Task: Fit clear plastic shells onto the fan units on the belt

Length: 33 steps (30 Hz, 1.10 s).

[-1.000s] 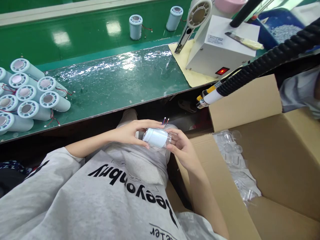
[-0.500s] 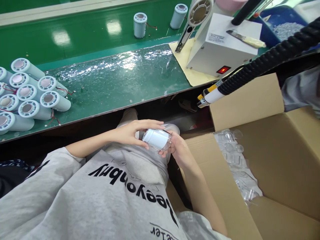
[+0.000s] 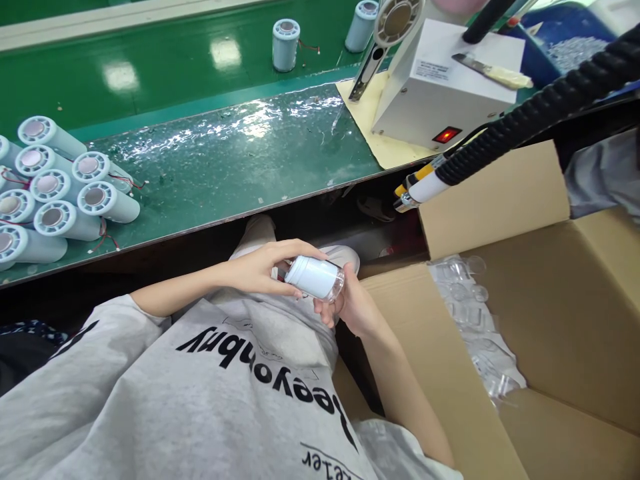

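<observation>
A light blue cylinder (image 3: 314,277) with a clear cover on its right end lies sideways above my lap. My left hand (image 3: 267,267) is wrapped round its left end, thumb and fingers on opposite sides. At the clear end, my right hand (image 3: 347,303) touches the cover with its fingers curled beneath it. Several similar blue cylinders (image 3: 117,202) with red wires lie stacked on the green bench (image 3: 215,167) at the left. Another blue cylinder (image 3: 286,47) stands upright farther back, on the green belt (image 3: 165,73).
A white box-shaped device (image 3: 450,80) with a lit red switch sits at the bench's right, a knife (image 3: 493,72) on top. A black ribbed hose (image 3: 530,120) crosses the right side. Below it, an open cardboard box (image 3: 430,347) holds clear plastic pieces (image 3: 470,307).
My right hand has shifted slightly, and its fingers are looser around the clear end. The standing cylinders at the back have moved slightly right and up in view.
</observation>
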Tool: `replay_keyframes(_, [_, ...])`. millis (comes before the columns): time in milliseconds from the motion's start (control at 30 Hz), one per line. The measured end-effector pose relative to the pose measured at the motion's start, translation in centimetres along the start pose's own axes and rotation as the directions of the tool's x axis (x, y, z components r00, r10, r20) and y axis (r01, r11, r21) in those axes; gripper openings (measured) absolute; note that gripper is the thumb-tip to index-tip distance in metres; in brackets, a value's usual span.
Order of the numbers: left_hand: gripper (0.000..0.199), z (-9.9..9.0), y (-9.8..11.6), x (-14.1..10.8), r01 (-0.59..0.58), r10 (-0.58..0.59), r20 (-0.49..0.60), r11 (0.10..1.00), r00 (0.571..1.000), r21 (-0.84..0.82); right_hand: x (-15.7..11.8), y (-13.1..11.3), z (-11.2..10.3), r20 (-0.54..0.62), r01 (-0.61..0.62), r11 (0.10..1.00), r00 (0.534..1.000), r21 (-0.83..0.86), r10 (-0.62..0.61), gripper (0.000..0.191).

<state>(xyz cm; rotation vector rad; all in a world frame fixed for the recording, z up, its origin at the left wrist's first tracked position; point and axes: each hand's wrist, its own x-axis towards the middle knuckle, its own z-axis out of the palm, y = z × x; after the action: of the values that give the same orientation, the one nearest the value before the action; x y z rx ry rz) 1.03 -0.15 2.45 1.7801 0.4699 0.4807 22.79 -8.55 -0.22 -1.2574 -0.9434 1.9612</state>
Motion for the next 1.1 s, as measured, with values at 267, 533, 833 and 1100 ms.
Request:
replay_keyframes(267, [0.065,0.4,0.2,-0.4,0.199,-0.203,0.004,0.960,0.979,-0.197,-0.6,1.4,-1.7,0.169,0.728,0.331,0.520,-0.600,-0.837,0.054])
replay_keyframes(533, [0.073,-0.3,0.2,-0.1,0.055,-0.048,0.066,0.992,0.997,-0.109,-1.1,1.0,-1.0,-0.099,0.449,0.864,0.872,-0.227,-0.479,0.063])
replay_keyframes(833, [0.080,0.7,-1.5,-0.6,0.195,-0.156,0.131,0.902,0.979,-0.385,-1.2,1.9,-0.7,-0.189,0.290,0.941,0.928,-0.174,-0.321,0.064])
replay_keyframes(1100, [0.051,-1.8,-1.5,-1.0,0.497,-0.503,0.020,0.845,0.864,-0.198,-1.6,2.8,-3.7,-0.196,0.222,0.953,0.945,-0.205,-0.263,0.061])
